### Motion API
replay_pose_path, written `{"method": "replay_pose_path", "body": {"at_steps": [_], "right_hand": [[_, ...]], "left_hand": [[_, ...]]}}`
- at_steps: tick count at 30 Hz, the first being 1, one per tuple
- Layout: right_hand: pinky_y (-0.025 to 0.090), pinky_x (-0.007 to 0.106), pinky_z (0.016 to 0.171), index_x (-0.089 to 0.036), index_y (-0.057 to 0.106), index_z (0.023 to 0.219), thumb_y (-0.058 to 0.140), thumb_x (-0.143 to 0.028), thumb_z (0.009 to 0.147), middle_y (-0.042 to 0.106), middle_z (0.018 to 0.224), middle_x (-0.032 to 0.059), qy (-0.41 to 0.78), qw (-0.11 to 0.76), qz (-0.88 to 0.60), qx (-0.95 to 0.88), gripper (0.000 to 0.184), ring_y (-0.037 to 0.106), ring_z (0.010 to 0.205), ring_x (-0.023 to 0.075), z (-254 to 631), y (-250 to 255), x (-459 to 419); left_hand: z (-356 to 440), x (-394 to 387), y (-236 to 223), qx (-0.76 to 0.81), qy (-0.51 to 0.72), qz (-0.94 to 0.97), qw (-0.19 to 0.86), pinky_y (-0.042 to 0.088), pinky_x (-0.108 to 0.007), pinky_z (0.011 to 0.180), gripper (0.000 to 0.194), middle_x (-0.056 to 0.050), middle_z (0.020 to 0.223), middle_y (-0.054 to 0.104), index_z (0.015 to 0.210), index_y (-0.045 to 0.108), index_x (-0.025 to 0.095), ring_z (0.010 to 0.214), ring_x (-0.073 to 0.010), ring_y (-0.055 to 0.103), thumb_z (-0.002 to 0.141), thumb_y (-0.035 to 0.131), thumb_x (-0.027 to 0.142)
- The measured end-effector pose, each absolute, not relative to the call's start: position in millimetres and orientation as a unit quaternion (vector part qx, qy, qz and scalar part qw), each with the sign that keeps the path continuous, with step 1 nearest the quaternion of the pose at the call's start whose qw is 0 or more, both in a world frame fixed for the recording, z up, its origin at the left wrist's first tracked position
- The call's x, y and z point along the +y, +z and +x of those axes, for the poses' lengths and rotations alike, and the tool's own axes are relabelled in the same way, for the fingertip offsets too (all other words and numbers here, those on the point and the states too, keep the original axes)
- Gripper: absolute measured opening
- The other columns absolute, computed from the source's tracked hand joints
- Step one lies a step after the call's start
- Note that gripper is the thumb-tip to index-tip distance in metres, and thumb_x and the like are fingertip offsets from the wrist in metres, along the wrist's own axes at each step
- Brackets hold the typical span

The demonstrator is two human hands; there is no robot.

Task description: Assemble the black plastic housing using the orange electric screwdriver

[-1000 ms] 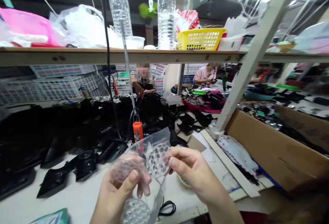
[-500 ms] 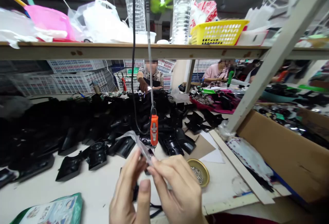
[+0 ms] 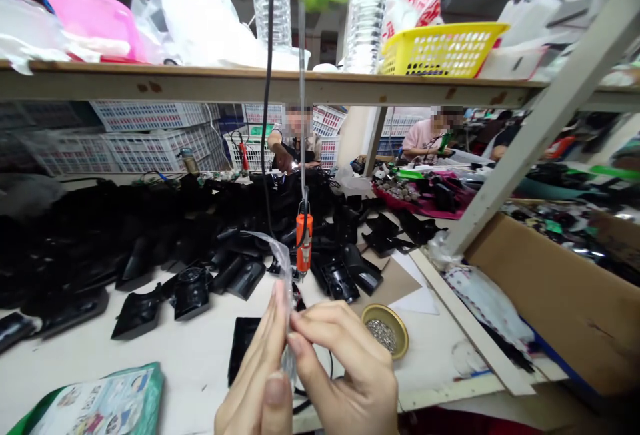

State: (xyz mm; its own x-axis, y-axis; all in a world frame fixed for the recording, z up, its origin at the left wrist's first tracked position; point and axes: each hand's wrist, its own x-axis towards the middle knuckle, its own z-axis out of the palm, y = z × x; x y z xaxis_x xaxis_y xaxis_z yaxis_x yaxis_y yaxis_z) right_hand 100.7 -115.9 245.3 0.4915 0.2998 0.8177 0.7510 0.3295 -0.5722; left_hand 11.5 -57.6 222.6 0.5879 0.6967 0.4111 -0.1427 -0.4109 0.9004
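Pinching a thin, clear, crinkled plastic bag [image 3: 283, 268] edge-on between left hand [image 3: 257, 382] and right hand [image 3: 345, 372], fingertips closed on it, above the white worktable [image 3: 165, 362]; green-edged printed packet [image 3: 95, 405] nearby, writing unreadable.

Crowded assembly workshop seen from a seated work position.

A long wooden shelf [image 3: 210, 83] spans the view above a pale desk [image 3: 165, 355], braced by a slanted white post [image 3: 525, 148]. The shelf carries a yellow basket [image 3: 440, 48], clear bottles [image 3: 367, 15] and white plastic bags [image 3: 200, 18]. White crates [image 3: 140, 135] stack behind; a cardboard box [image 3: 550, 302] stands at right. Other people sit at far desks.
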Motion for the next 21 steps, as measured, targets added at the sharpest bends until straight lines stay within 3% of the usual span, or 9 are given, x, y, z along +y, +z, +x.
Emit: {"method": "replay_pose_path", "body": {"at_steps": [7, 13, 21], "right_hand": [[0.059, 0.029, 0.071, -0.020, 0.070, 0.097, 0.061, 0.000, 0.089, 0.072, 0.086, 0.0037, -0.196, 0.633, -0.594, -0.457, 0.023, 0.067, 0.075, 0.0173, 95.4, 247.8, -119.3], [0.055, 0.028, 0.064, -0.021, 0.069, 0.089, 0.060, -0.007, 0.091, 0.068, 0.078, 0.0007, -0.138, 0.628, -0.636, -0.426, 0.017, 0.064, 0.068, 0.0168, 97.1, 244.3, -123.2], [0.049, 0.025, 0.062, -0.019, 0.068, 0.080, 0.058, -0.010, 0.089, 0.064, 0.072, -0.0024, -0.095, 0.643, -0.644, -0.404, 0.016, 0.060, 0.064, 0.0132, 103.4, 238.9, -120.9]], "left_hand": [[12.8, -54.3, 220.0, 0.145, 0.454, 0.791, 0.384, 0.035, -0.038, 0.125, 0.048, -0.002, 0.162, 0.044, 0.154, 0.045, 0.026, 0.151, -0.0236, 0.037, 0.109, 0.034, 0.038], [13.0, -55.0, 222.7, 0.115, 0.422, 0.832, 0.342, 0.031, -0.043, 0.127, 0.060, -0.005, 0.165, 0.039, 0.160, 0.033, 0.028, 0.153, -0.0269, 0.031, 0.105, 0.030, 0.052], [15.0, -50.1, 220.0, 0.102, 0.395, 0.847, 0.340, 0.031, -0.041, 0.126, 0.062, -0.003, 0.168, 0.033, 0.161, 0.028, 0.031, 0.154, -0.0268, 0.028, 0.104, 0.027, 0.055]]}}
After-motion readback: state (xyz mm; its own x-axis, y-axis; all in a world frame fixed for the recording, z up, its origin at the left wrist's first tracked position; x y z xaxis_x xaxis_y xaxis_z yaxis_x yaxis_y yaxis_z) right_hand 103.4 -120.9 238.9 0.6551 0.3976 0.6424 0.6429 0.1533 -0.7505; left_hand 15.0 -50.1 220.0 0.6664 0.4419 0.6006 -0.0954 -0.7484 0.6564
